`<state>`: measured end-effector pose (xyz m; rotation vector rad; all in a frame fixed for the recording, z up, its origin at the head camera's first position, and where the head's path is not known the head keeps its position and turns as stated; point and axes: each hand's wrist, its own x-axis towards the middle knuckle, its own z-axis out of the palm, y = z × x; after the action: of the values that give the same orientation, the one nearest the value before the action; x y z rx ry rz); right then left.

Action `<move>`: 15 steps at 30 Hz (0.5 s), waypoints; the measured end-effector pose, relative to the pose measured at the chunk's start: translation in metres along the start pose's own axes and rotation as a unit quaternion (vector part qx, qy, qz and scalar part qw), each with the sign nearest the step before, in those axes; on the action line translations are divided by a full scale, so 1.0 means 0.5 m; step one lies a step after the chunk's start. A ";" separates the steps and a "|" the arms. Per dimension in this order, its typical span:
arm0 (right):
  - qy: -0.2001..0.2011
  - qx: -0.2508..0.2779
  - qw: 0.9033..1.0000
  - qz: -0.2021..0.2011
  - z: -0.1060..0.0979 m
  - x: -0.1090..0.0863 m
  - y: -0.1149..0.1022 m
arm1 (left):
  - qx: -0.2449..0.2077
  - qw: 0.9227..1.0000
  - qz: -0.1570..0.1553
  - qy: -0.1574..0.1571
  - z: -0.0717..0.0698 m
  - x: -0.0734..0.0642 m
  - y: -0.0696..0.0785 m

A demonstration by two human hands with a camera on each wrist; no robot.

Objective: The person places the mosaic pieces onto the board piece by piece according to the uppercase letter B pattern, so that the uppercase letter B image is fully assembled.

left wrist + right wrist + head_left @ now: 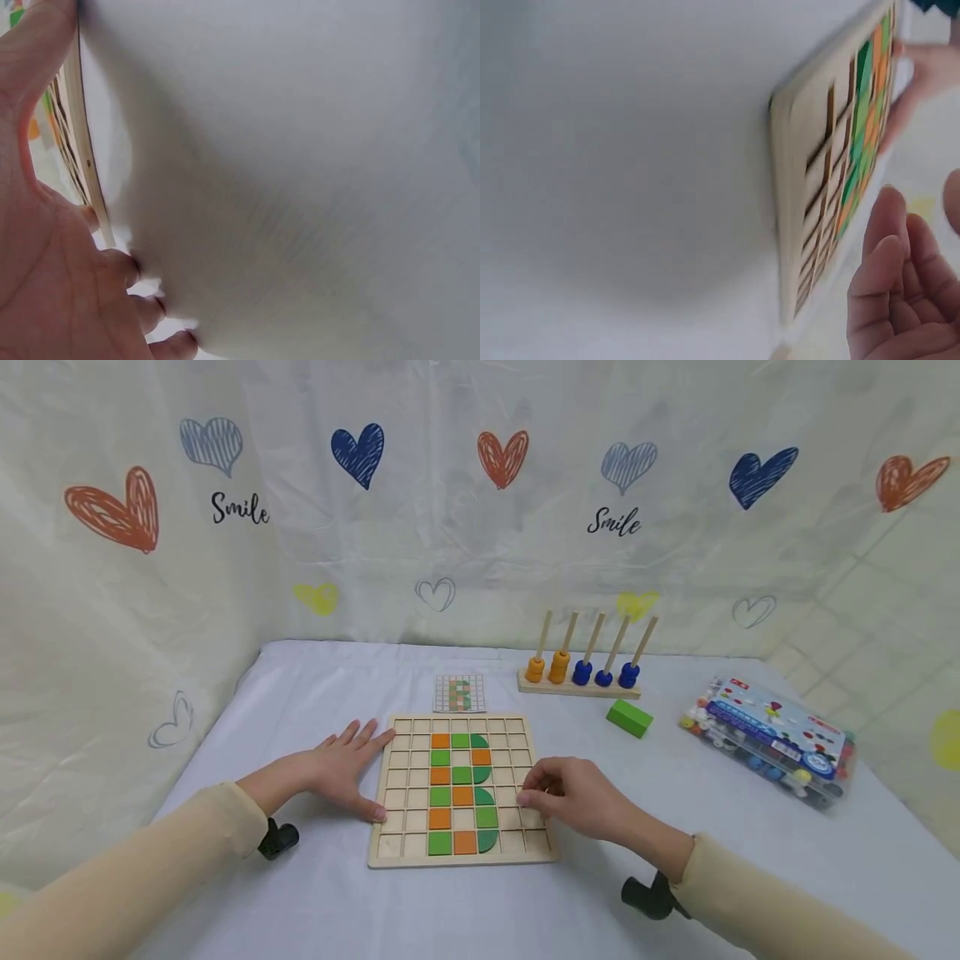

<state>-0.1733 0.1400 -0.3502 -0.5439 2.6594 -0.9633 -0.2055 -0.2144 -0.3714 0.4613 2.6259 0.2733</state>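
Observation:
A wooden grid board (393,852) lies on the white cloth. Orange squares (466,842), light green squares (439,843) and dark green rounded pieces (488,841) fill part of its middle columns. My left hand (341,774) spreads its fingers at the board's left edge, thumb and index finger touching the rim. Over the board's right side hovers my right hand (573,795), its fingers loosely bent. In the right wrist view the thumb stands apart from the fingers (885,277), and I see nothing held. Behind the board lies a small pattern card (459,693) with a similar coloured grid.
An abacus (579,685) with upright pegs and orange and blue beads stands at the back. A green block (630,717) lies in front of it. Farther right sits a clear box (768,739) of small coloured parts. A printed curtain (420,543) hangs behind the table.

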 end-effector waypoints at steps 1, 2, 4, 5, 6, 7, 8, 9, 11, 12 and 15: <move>0.012 -0.011 1.000 -0.005 -0.012 0.001 0.008 | 0.003 1.000 -0.001 -0.002 -0.002 0.000 0.001; 0.027 -0.026 0.999 -0.011 -0.025 0.002 0.016 | 0.007 1.000 -0.001 -0.003 -0.003 -0.001 0.001; 0.062 -0.079 0.995 -0.012 -0.051 0.003 0.032 | 0.013 1.000 -0.003 -0.004 -0.007 -0.002 0.002; 0.077 -0.112 0.991 -0.010 -0.064 0.004 0.040 | 0.017 1.000 -0.005 -0.004 -0.008 -0.003 0.002; 0.091 -0.144 0.985 -0.008 -0.078 0.005 0.048 | 0.020 1.000 -0.007 -0.004 -0.008 -0.003 0.002; 0.102 -0.175 0.979 -0.005 -0.092 0.007 0.055 | 0.023 1.000 -0.009 -0.004 -0.008 -0.004 0.001; 0.110 -0.202 0.973 0.000 -0.105 0.008 0.061 | 0.023 1.000 -0.009 -0.003 -0.008 -0.005 -0.001; 0.113 -0.227 0.967 0.005 -0.118 0.010 0.066 | 0.024 1.000 -0.010 -0.004 -0.008 -0.005 -0.002; 0.113 -0.258 0.959 0.010 -0.143 0.014 0.074 | 0.026 1.000 -0.008 -0.002 -0.009 -0.006 -0.005; 0.113 -0.268 0.957 0.011 -0.155 0.016 0.076 | 0.025 1.000 -0.005 0.001 -0.012 -0.006 -0.006; 0.110 -0.293 0.950 0.020 -0.185 0.024 0.077 | 0.024 1.000 0.002 0.013 -0.028 -0.007 -0.006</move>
<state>-0.2274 0.2138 -0.3077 -0.5163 3.1434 -0.2058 -0.2098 -0.2199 -0.3583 0.4828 2.6627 0.2197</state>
